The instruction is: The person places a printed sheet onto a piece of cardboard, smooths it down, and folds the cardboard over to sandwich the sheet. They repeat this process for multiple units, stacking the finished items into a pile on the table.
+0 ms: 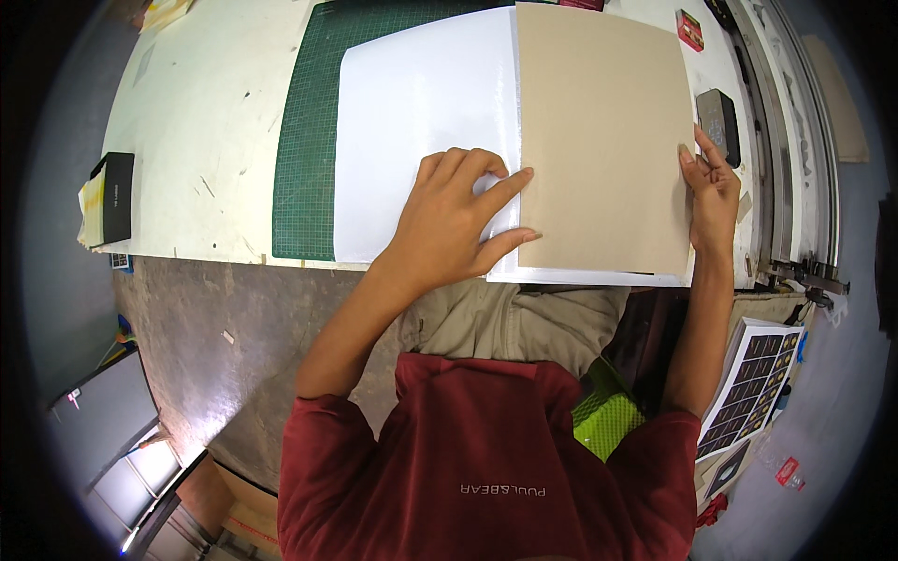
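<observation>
Left hand (454, 220) fingers were spread flat, fingertips touching the left edge of the tan board (603, 140) at upper centre. Right hand (713, 192) fingers, together, steadied its right edge. The board lay on a white sheet (421, 122) over a green cutting mat (304, 159).

We cannot see the part of the white sheet (421, 112) that lies under the brown board (603, 140), nor the stretch covered by the left hand (454, 224). The green cutting mat (304, 140) vanishes beneath that sheet, and its far edge is cut off by the picture's top. The small red thing (690, 29) at the far right is too small for us to identify. The dark flat object (718, 123) beside the right hand (713, 192) stays unclear.
</observation>
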The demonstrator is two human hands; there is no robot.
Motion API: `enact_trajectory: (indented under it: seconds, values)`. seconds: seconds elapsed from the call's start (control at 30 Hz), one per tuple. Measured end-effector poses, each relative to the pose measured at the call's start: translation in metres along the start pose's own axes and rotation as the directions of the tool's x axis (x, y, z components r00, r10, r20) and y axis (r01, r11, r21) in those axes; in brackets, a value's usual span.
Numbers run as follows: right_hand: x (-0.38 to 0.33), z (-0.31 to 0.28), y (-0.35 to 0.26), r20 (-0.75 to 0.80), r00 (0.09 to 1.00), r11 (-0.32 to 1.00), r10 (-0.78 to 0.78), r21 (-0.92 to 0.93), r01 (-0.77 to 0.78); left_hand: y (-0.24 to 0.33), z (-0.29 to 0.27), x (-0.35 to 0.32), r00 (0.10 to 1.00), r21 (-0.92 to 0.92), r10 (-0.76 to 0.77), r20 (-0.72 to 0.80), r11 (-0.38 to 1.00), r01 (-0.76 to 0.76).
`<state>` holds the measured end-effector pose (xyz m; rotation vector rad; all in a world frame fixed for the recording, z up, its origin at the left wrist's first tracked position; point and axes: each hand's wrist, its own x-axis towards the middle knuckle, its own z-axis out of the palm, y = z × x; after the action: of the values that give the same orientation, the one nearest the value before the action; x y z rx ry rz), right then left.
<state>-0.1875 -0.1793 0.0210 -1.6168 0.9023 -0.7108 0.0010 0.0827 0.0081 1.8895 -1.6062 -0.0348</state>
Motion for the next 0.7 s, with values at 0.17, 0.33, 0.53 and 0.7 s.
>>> enact_trajectory:
  seconds: [0.17,0.33,0.53,0.7]
  values:
    - [0.0019,0.0017,-0.0008,0.007,1.0,1.0,0.027,-0.005,-0.027,0.0003,0.0004,-0.0003,1.0,0.006,0.0,0.0,1.0,0.0]
    - [0.0046,0.001,0.0022,0.02,0.999,0.999,0.04,-0.036,-0.04,0.0005,0.0014,-0.0011,1.0,0.016,0.0,0.003,1.0,0.0]
    - [0.0068,0.0005,0.0065,0.02,0.999,0.994,0.045,-0.103,-0.043,0.0025,-0.002,0.0001,1.0,0.036,-0.007,0.024,0.999,0.006]
    - [0.0065,0.0019,0.0059,0.017,0.998,0.992,0.052,-0.118,-0.05,0.0027,-0.0012,0.0006,0.999,0.036,-0.008,0.033,0.999,0.007]
